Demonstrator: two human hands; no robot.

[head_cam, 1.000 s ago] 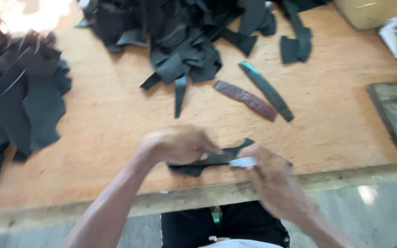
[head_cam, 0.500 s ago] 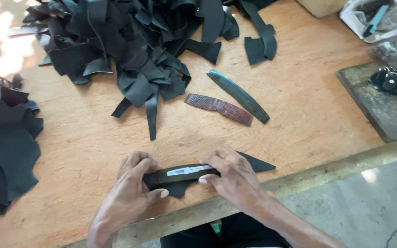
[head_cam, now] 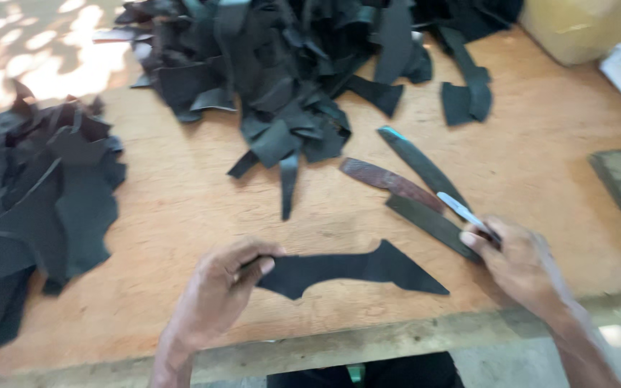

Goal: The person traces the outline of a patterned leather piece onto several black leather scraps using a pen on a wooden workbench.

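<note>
Left hand: grip pinched on the offcut, at its left end.
Right hand: grip closed round a blade.
Offcut: flat on the tabletop, near the front edge.
Handling: likely light, limp; pinch an edge.

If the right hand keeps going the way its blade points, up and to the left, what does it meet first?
Likely the reddish-brown curved strip, just past the blade in the right hand; depth is unclear.

Left hand pinched closed; right hand fisted, fingers curled.
</note>
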